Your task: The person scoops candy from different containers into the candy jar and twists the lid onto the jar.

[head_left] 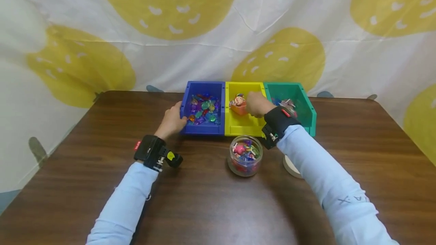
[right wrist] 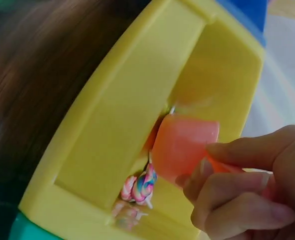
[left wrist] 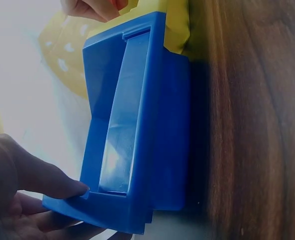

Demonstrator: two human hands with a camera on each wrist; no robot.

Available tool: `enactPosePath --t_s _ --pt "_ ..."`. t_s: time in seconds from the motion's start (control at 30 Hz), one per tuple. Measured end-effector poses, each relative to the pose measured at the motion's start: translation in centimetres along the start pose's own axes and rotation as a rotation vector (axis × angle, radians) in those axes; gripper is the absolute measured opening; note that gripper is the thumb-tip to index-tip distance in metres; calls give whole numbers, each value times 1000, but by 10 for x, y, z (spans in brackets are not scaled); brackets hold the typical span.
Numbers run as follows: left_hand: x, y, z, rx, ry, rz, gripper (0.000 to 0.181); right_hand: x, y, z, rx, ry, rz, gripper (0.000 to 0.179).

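Observation:
My left hand [head_left: 172, 121] grips the left side wall of the blue bin [head_left: 203, 129], thumb over its rim in the left wrist view. Colourful clear gems [head_left: 205, 106] fill this bin. Inside the yellow bin [head_left: 241, 130], my right hand [head_left: 258, 104] holds an orange scoop [right wrist: 185, 145] by its handle. Small swirled candy-like lollipops [head_left: 239, 99] show at the scoop in the head view. A pink, white and blue twisted piece [right wrist: 144, 184] lies on the bin floor beside the scoop in the right wrist view.
The green bin [head_left: 309, 116] joins the yellow one on the right and contains small pieces, partly behind my right wrist. In front stands an open glass jar [head_left: 245, 170] of mixed colourful pieces. A white round lid [head_left: 290, 167] lies partly under my right sleeve. A patterned cloth [head_left: 190, 59] hangs behind.

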State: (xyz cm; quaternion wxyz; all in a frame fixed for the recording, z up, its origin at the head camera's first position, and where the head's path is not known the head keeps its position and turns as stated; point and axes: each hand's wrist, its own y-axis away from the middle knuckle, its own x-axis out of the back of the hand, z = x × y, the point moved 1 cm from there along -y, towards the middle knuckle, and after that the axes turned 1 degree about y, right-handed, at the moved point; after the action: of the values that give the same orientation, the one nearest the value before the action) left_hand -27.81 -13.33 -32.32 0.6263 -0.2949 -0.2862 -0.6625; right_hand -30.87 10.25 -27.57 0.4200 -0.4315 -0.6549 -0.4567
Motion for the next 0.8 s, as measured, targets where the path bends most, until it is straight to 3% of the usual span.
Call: enactPosePath --t_s 0.1,0.13,0.27,0.33,0.37,0.43,0.5,0.57,0.63,0.7,0.8 --pt "-1 -1 1 -1 6 -11 54 -4 -12 6 21 17 28 17" --pt "-1 -1 1 -1 8 -11 54 -13 -32 18 32 31 63 16" --pt "-3 0 3 -11 12 -18 54 -70 -152 90 91 142 165 12" --pt "-4 0 3 -24 13 -22 54 -108 -227 134 80 211 170 12" --pt "-4 0 4 -32 12 -21 54 -122 -254 149 82 265 128 13" --pt "-4 0 3 -46 10 -16 53 -146 -294 172 84 334 56 16" --pt "-4 0 3 -57 5 -9 53 -163 -321 187 102 407 16 17" --pt "-4 0 3 -63 0 -7 53 -175 -335 196 102 429 -27 18" --pt "-4 0 3 -63 0 -13 53 -181 -334 197 101 399 -32 23" --pt "-4 0 4 -62 2 -19 53 -179 -320 191 117 366 -38 25" --pt "-4 1 4 -58 10 -30 53 -166 -283 173 163 357 -17 24"
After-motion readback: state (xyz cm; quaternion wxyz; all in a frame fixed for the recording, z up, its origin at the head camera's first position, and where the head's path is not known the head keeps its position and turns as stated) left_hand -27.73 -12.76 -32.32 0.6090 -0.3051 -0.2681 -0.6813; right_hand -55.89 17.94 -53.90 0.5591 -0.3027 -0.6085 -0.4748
